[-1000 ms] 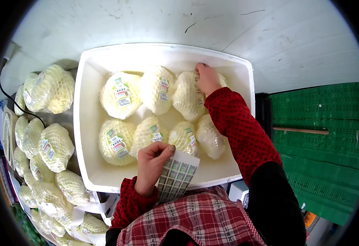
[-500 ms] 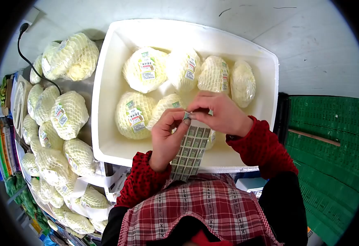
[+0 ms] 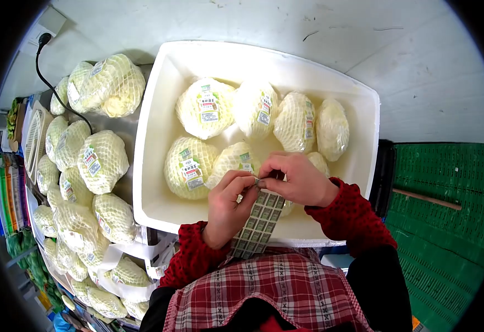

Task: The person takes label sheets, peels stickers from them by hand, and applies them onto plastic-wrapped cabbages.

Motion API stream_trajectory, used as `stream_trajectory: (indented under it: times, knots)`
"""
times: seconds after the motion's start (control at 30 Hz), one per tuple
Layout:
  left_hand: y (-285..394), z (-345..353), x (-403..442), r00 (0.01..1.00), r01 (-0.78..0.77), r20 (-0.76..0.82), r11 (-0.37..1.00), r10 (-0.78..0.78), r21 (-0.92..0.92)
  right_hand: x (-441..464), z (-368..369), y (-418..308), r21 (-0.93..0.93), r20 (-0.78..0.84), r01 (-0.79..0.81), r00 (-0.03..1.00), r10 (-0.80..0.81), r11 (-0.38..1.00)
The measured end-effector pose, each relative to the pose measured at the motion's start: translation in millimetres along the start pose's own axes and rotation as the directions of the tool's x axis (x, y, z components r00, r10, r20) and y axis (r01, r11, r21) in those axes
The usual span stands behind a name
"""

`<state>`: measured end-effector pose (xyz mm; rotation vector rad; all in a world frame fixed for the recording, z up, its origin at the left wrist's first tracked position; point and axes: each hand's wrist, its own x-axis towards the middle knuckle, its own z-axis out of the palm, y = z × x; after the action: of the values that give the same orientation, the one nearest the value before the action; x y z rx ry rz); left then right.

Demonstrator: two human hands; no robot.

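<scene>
A sheet of small green-and-grey stickers (image 3: 259,220) hangs in front of my apron, its lower end against the cloth. My left hand (image 3: 229,209) pinches the sheet's top left corner between thumb and fingers. Touching the same spot, the fingertips of my right hand (image 3: 298,178) are closed on the top edge; whether a single sticker is lifted there I cannot make out. Under and beyond my hands is a white foam box (image 3: 148,138) with several pale vegetable heads (image 3: 206,108) in foam nets and clear film, most with printed labels. My hands partly cover the nearer ones.
More wrapped heads (image 3: 102,161) are piled on a metal surface at the left. A black cable (image 3: 48,83) runs down from a wall socket among them. At the right are green plastic crates (image 3: 441,177) with a wooden stick (image 3: 427,200) on them.
The whole view has shifted, so box and hands appear slightly lower. Both hands stay together at the sheet's top edge, and the fingers have changed position a little.
</scene>
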<state>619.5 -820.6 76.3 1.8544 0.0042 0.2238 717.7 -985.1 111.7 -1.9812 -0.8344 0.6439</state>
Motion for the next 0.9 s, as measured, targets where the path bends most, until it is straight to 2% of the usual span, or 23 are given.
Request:
stream_trajectory:
  times: [0.1, 0.17, 0.2, 0.23, 0.27, 0.33, 0.4, 0.43, 0.5, 0.53, 0.57, 0.6, 0.63, 0.7, 0.73, 0.77, 0.8, 0.83, 0.87, 0.9]
  knots:
    - [5, -5, 2, 0.999, 0.035, -0.026, 0.998, -0.033, 0.052, 4, 7, 1, -0.011, -0.064, 0.017, 0.998, -0.018, 1.0]
    - [1, -8, 2, 0.997, 0.066, -0.039, 0.996, -0.063, 0.067, 10, 9, 5, 0.036, -0.167, 0.14, 0.977, -0.132, 0.989]
    - [-9, -9, 0, 0.984, 0.17, -0.04, 0.978, -0.175, -0.117, 16, 7, 13, 0.029, -0.165, 0.143, 0.977, -0.136, 0.989]
    - [-15, -10, 0, 0.959, 0.266, -0.017, 0.917, -0.284, -0.296, 27, 0, 25, 0.283, -0.274, 0.053, 0.961, 0.028, 0.958]
    - [-15, -13, 2, 0.96, 0.262, -0.021, 0.917, -0.281, -0.3, 38, -7, 38, 0.525, -0.333, -0.006, 0.919, 0.212, 0.851]
    - [-11, -19, 7, 0.907, 0.361, -0.016, 0.797, -0.421, -0.484, 75, -32, 66, 0.685, -0.421, -0.118, 0.741, 0.523, 0.719]
    - [-4, -26, 10, 0.893, 0.376, -0.02, 0.77, -0.45, -0.516, 103, -43, 103, 0.777, -0.399, -0.087, 0.698, 0.595, 0.623]
    - [-3, -29, 9, 0.884, 0.372, -0.04, 0.752, -0.466, -0.544, 116, -43, 119, 0.776, -0.396, -0.089, 0.702, 0.592, 0.625]
    - [-2, -33, 8, 0.878, 0.344, -0.083, 0.743, -0.472, -0.574, 140, -36, 150, 0.752, -0.364, -0.216, 0.651, 0.666, 0.623]
    - [-1, -36, 8, 0.875, 0.34, -0.097, 0.745, -0.474, -0.574, 153, -32, 172, 0.751, -0.356, -0.218, 0.661, 0.661, 0.623]
    - [1, -40, 8, 0.879, 0.318, -0.128, 0.764, -0.46, -0.562, 163, -26, 195, 0.501, -0.486, -0.36, 0.636, 0.6, 0.787]
    - [5, -44, 7, 0.878, 0.298, -0.162, 0.78, -0.45, -0.55, 165, -21, 204, 0.199, -0.589, -0.483, 0.637, 0.498, 0.853]
    - [14, -51, 8, 0.862, 0.31, -0.188, 0.784, -0.47, -0.538, 161, -27, 185, -0.065, -0.647, -0.535, 0.666, 0.373, 0.843]
    - [25, -63, 4, 0.852, 0.251, -0.254, 0.783, -0.457, -0.569, 147, -30, 160, -0.262, -0.686, -0.483, 0.702, 0.191, 0.835]
    - [33, -70, 4, 0.838, 0.21, -0.313, 0.794, -0.446, -0.57, 135, -28, 123, -0.171, -0.662, -0.272, 0.744, 0.094, 0.947]
    - [33, -76, -1, 0.832, 0.196, -0.364, 0.836, -0.418, -0.512, 121, -27, 70, 0.239, -0.421, -0.251, 0.844, 0.333, 0.938]
    - [34, -81, -7, 0.831, 0.195, -0.418, 0.897, -0.365, -0.396, 104, -15, 22, 0.396, -0.29, -0.091, 0.932, 0.218, 0.914]
    - [35, -83, -13, 0.825, 0.173, -0.449, 0.909, -0.344, -0.378, 87, -1, -13, 0.448, -0.186, 0.05, 0.982, 0.038, 0.892]
    - [36, -84, -18, 0.824, 0.146, -0.472, 0.923, -0.313, -0.357, 73, 10, -48, 0.411, -0.061, 0.082, 0.996, -0.062, 0.908]
    - [38, -84, -25, 0.807, 0.139, -0.487, 0.909, -0.334, -0.392, 65, 25, -75, 0.419, -0.022, 0.02, 1.0, -0.012, 0.908]
